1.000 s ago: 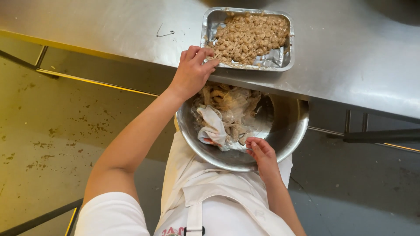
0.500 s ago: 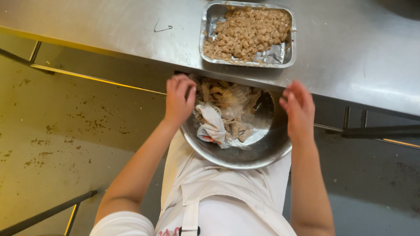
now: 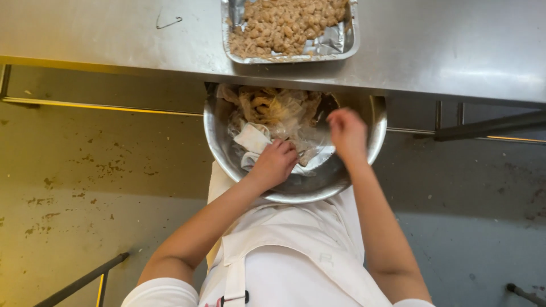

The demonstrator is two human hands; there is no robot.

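Note:
A round steel bowl rests against my apron, just under the edge of the steel table. It holds crumpled clear plastic wrap and white paper with brownish scraps. My left hand is down in the bowl with its fingers curled over the white paper and wrap. My right hand hovers over the right side of the bowl, blurred, fingers bent, with nothing clearly in it. A foil tray of beige chopped food sits on the table right above the bowl.
The steel table spans the top of the view, with a small bent wire clip on its left part. Below lies a stained floor, table frame bars at right and a dark bar at lower left.
Both hands have left the bowl's rim and moved inward. My left hand has dropped onto the wrap and paper; my right hand has swung over the bowl. The view has shifted downward.

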